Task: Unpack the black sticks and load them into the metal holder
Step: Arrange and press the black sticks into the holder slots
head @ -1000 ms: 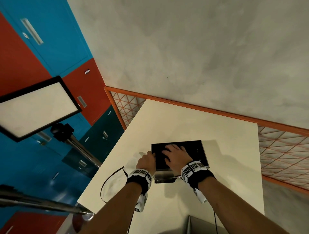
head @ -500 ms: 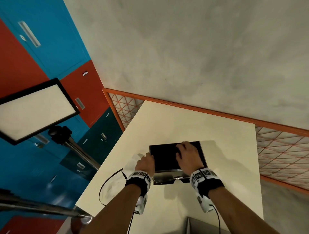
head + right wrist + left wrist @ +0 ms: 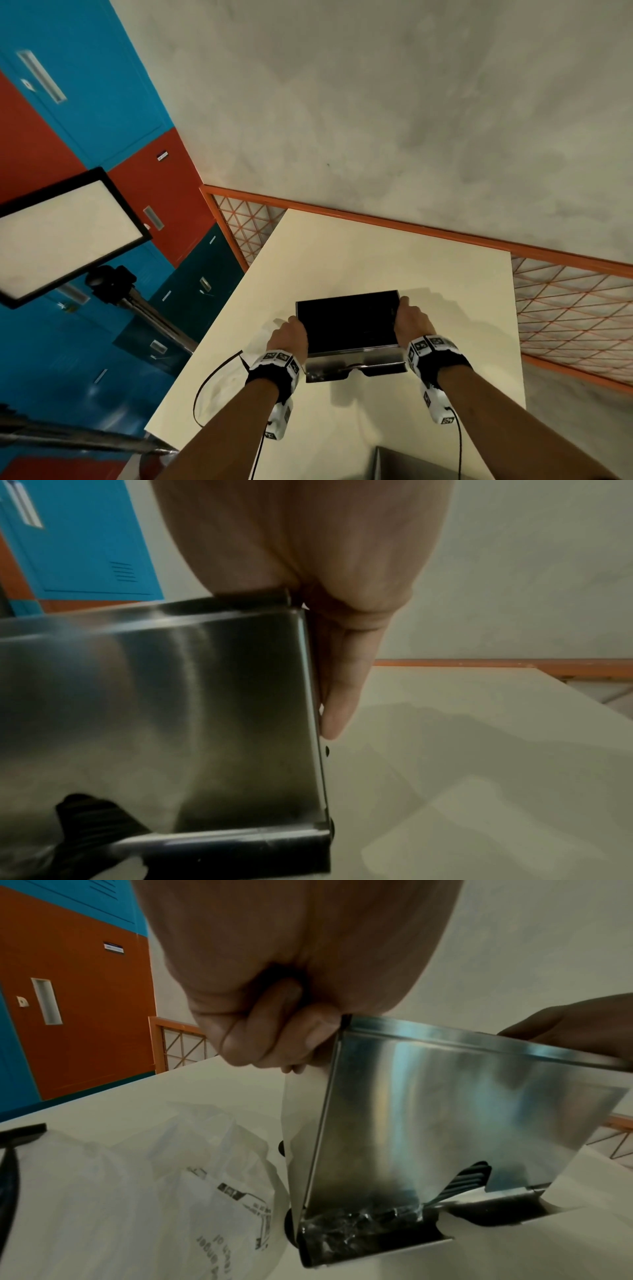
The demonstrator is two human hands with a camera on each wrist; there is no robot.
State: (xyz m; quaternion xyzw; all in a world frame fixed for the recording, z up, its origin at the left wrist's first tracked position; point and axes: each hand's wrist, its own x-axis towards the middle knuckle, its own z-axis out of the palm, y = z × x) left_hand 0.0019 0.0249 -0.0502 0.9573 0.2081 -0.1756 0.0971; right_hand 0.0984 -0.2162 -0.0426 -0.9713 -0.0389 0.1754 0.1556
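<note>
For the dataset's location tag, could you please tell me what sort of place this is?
Probably a recording studio or workshop, not a home: blue and red metal lockers line one side, a light panel stands on a tripod, and an orange mesh fence borders the plain white table.

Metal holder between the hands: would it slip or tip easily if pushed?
Probably stiff: the metal holder is folded sheet metal with crisp edges. Its polished walls look slippery, perhaps why the left hand and right hand press opposite sides. Broad and boxy, it seems unlikely to tip.
</note>
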